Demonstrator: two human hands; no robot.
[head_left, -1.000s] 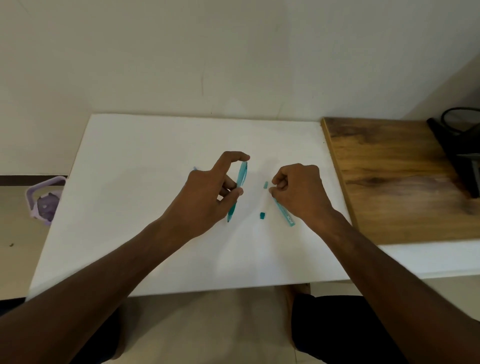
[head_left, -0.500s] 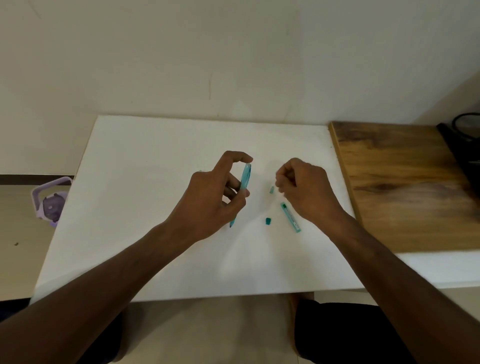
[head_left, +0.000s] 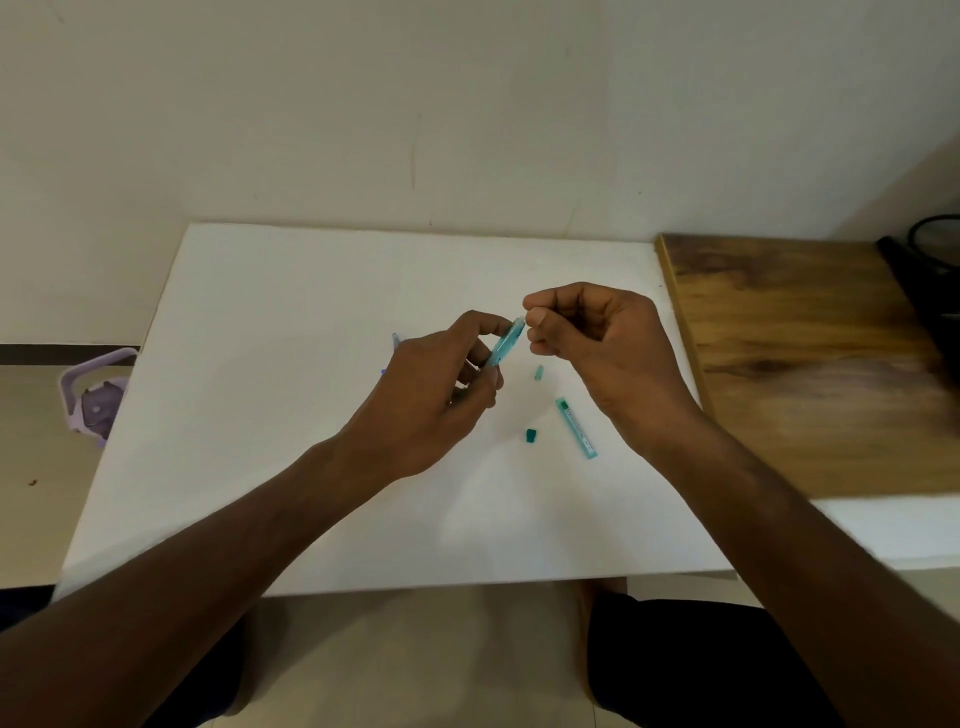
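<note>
Gripping a teal pencil (head_left: 503, 351) in the left hand (head_left: 426, 405), fingers curled round it.
At the pencil's top end, the right hand (head_left: 592, 348) is pinched closed; whatever it holds is too small to see.

Plain home room: white table (head_left: 291, 395) against bare wall (head_left: 467, 104), wooden desktop (head_left: 810, 332), beige floor (head_left: 31, 447)

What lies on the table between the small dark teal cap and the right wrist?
In the head view, a slim teal tube lies flat on the white table between the dark teal cap and the right hand, apart from the cap.
</note>
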